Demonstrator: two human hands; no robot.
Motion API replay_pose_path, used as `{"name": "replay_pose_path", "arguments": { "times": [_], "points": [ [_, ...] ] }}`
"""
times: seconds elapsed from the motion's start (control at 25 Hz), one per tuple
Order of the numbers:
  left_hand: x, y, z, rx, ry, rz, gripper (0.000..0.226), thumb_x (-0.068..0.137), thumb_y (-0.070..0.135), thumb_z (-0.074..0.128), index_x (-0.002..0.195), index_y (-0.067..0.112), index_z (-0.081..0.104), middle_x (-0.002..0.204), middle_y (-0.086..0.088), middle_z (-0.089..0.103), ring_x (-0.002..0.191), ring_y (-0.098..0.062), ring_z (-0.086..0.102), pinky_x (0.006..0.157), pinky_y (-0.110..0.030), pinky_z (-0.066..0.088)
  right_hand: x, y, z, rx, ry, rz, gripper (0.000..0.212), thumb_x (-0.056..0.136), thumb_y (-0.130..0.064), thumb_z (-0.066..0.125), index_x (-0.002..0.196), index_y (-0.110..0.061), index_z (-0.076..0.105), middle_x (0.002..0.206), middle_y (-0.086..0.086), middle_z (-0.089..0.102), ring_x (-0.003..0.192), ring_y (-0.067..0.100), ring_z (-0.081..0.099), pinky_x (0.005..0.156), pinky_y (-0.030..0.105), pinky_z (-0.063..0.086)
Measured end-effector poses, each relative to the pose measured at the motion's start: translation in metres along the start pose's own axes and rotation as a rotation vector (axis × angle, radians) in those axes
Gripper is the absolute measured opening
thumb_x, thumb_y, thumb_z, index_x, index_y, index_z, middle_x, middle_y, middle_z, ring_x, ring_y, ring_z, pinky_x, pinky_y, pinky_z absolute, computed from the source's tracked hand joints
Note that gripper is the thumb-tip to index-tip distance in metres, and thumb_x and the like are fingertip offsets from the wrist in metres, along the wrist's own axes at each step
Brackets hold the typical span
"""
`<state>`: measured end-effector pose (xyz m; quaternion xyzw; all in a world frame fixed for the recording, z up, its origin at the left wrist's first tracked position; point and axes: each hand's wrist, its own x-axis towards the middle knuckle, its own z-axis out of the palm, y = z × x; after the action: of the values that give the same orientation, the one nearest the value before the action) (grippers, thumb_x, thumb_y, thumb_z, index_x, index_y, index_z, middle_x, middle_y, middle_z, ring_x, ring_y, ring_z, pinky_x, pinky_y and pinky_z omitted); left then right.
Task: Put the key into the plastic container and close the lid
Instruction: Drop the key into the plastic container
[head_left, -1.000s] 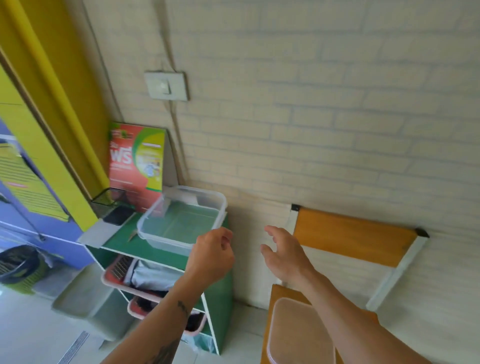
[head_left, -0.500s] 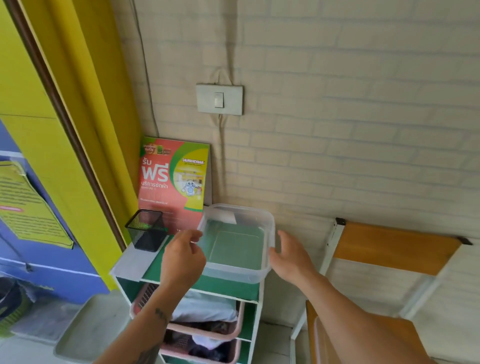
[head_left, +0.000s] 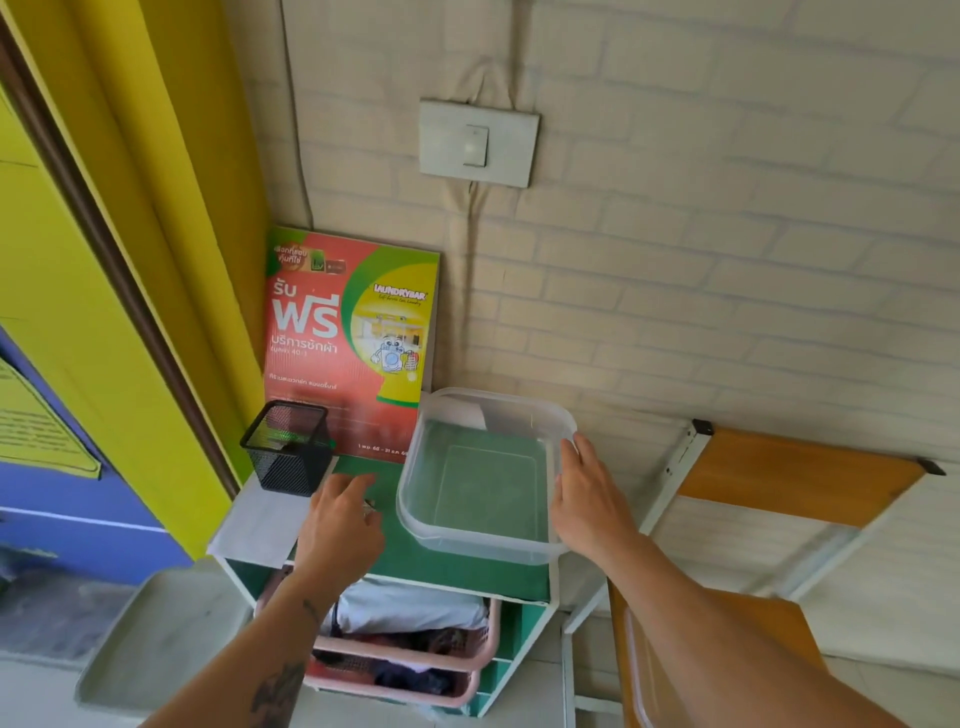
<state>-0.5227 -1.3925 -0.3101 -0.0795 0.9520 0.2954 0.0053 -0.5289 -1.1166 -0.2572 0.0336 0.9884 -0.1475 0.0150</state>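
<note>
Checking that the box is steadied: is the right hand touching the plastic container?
Touching. In the head view the right hand lies against the right rim of the open plastic container, fingers on the edge with no gap.

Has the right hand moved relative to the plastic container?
Yes. The right hand has closed in on the plastic container and now rests against its right rim.

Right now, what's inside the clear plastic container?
The plastic container holds nothing I can see; the shelf's green top shows through its floor. The right hand covers part of its right rim. No key is inside.
</note>
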Motion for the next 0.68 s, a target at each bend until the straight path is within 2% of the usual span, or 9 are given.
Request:
{"name": "replay_pose_path", "arguments": {
  "times": [0.16, 0.32, 0.52, 0.68],
  "points": [
    [0.011, -0.006, 0.004, 0.135, -0.02, 0.038, 0.045, 0.087, 0.02, 0.056, 0.132, 0.018, 0.058, 0.127, -0.006, 0.054, 0.116, -0.03, 0.047, 0.097, -0.044, 0.048, 0.002, -0.005, 0.007, -0.022, 0.015, 0.031, 0.067, 0.095, -0.004, 0.048, 0.154, -0.013, 0.018, 0.166, 0.004, 0.0, 0.142, 0.029, 0.031, 0.101, 0.037, 0.045],
    [0.015, -0.008, 0.008, 0.181, 0.009, 0.1, 0.03, 0.085, 0.011, 0.052, 0.111, 0.014, 0.066, 0.113, -0.006, 0.058, 0.104, -0.029, 0.049, 0.08, -0.041, 0.053, 0.003, -0.004, 0.008, -0.044, 0.003, 0.046, 0.072, 0.091, 0.0, 0.053, 0.153, -0.013, 0.021, 0.166, 0.003, -0.001, 0.138, 0.03, 0.038, 0.095, 0.038, 0.051],
    [0.014, -0.007, 0.009, 0.082, 0.105, 0.174, 0.02, 0.082, 0.003, 0.052, 0.092, 0.006, 0.069, 0.091, -0.009, 0.063, 0.085, -0.032, 0.057, 0.067, -0.04, 0.052, 0.006, 0.0, 0.011, -0.054, 0.001, 0.036, 0.075, 0.086, 0.002, 0.056, 0.153, -0.013, 0.023, 0.166, 0.004, 0.001, 0.132, 0.032, 0.045, 0.089, 0.041, 0.054],
    [0.016, -0.005, 0.007, -0.019, 0.142, 0.151, 0.022, 0.084, 0.0, 0.053, 0.096, 0.005, 0.071, 0.091, -0.01, 0.066, 0.08, -0.029, 0.059, 0.067, -0.037, 0.052, 0.008, -0.001, 0.015, -0.09, 0.019, 0.028, 0.076, 0.085, 0.0, 0.06, 0.152, -0.015, 0.026, 0.165, 0.004, 0.003, 0.121, 0.028, 0.053, 0.082, 0.039, 0.057]
  ]
}}
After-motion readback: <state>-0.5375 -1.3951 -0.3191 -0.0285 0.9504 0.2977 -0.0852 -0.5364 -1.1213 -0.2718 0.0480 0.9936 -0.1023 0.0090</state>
